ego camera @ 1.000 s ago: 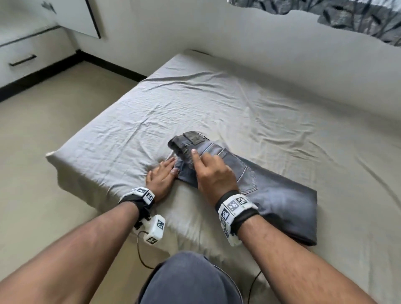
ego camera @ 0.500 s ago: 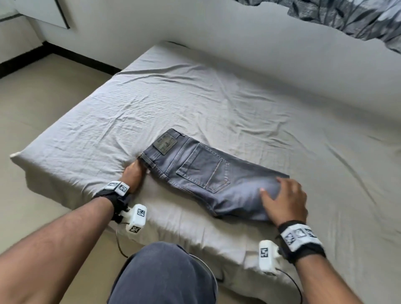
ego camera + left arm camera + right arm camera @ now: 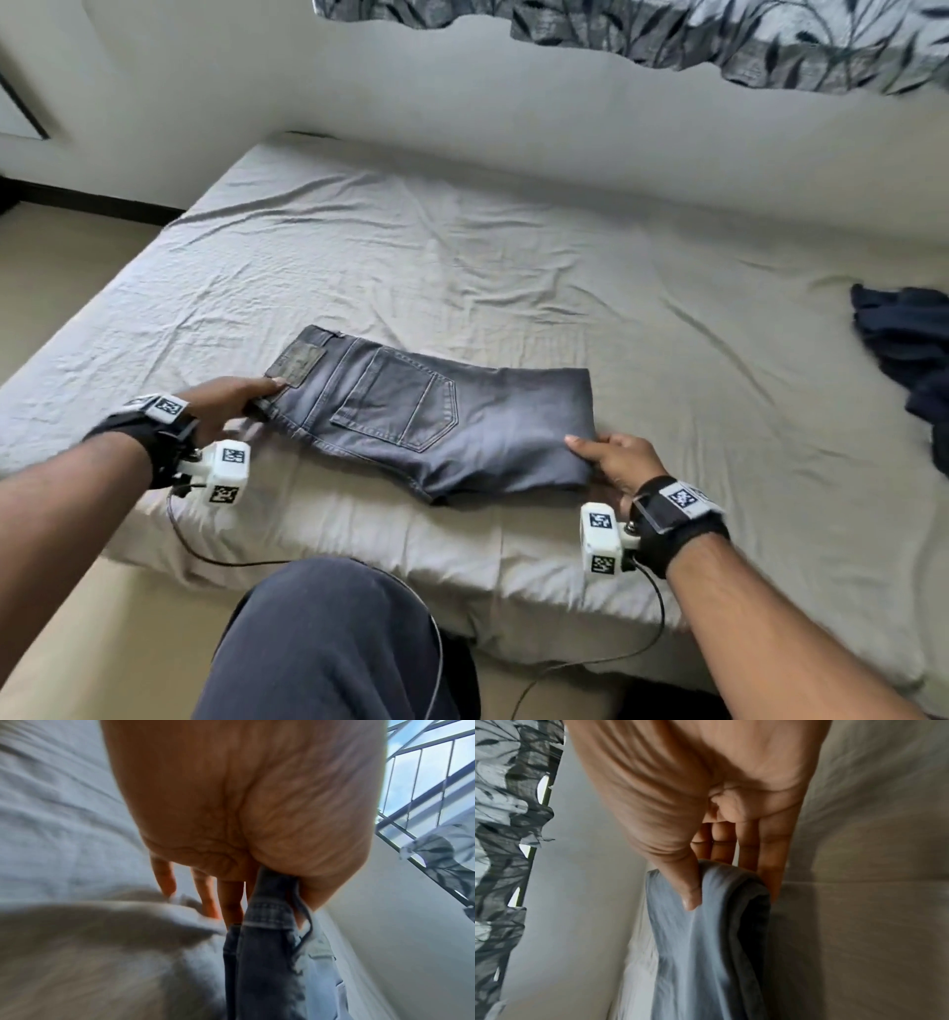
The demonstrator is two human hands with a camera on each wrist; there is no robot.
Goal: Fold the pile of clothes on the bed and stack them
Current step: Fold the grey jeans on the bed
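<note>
Folded grey jeans [image 3: 431,421] lie near the front edge of the bed [image 3: 462,267], back pocket and waist patch facing up. My left hand [image 3: 233,403] pinches the waistband end at the left; in the left wrist view the thumb and fingers [image 3: 231,902] clamp the denim [image 3: 270,953]. My right hand [image 3: 613,460] grips the folded end at the right, thumb on top and fingers underneath, as the right wrist view shows with the fold [image 3: 713,923] held between them.
A crumpled dark navy garment [image 3: 909,349] lies at the bed's right edge. The grey sheet is wrinkled. A wall [image 3: 513,128] runs behind the bed with a patterned curtain [image 3: 719,36] above. My knee [image 3: 328,642] is at the bed's front edge; floor lies to the left.
The right hand slid from the waistband to the jeans' far right end and took hold of it. The left hand went from lying beside the waistband to pinching it. The view shifted right.
</note>
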